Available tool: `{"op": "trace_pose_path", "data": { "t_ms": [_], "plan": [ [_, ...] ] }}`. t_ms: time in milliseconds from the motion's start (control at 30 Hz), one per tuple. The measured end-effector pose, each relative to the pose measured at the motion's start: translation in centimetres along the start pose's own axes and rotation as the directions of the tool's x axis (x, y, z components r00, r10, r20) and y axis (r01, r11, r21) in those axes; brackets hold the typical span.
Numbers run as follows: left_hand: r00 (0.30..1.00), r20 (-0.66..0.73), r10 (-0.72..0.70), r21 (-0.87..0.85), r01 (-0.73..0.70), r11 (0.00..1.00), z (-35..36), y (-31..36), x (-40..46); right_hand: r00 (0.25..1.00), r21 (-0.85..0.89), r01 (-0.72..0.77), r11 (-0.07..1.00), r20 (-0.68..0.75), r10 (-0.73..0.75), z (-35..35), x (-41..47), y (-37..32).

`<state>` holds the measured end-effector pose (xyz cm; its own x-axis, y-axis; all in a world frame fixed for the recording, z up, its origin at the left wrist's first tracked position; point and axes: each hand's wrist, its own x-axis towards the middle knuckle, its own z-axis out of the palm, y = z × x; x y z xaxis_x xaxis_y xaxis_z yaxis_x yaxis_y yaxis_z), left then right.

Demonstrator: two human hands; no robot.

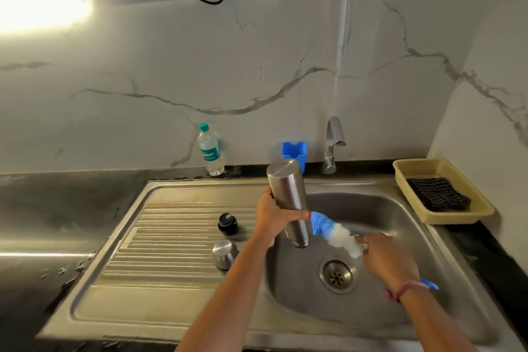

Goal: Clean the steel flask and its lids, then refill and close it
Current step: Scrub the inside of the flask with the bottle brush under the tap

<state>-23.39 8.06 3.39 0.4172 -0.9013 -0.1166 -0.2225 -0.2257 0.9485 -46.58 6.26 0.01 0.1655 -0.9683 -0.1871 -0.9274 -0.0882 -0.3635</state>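
A plastic water bottle [210, 151] stands by the wall, its teal label too blurred to read. On the drainboard [177, 240] lie a black lid [227, 223] and a steel cap [225, 254]. The left hand [271, 216] grips the flask [290, 203], mouth down over the sink [400, 251]. The right hand [385, 258] holds a blue-and-white brush [334, 233] beside it.

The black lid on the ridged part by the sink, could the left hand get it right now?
Probably not yet. The left hand is gripping the flask upside down over the sink. The black lid lies close beside it with nothing in between, so it could once the flask is put down.
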Motion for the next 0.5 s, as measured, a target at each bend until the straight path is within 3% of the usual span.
{"op": "trace_pose_path", "data": {
  "t_ms": [500],
  "plan": [
    [0.978,-0.182,0.103,-0.197,-0.139,0.970,-21.6,2.6,-1.5,0.990,0.208,-0.130,0.969,-0.017,0.137,5.8,-4.8,-8.7]
  ]
}}
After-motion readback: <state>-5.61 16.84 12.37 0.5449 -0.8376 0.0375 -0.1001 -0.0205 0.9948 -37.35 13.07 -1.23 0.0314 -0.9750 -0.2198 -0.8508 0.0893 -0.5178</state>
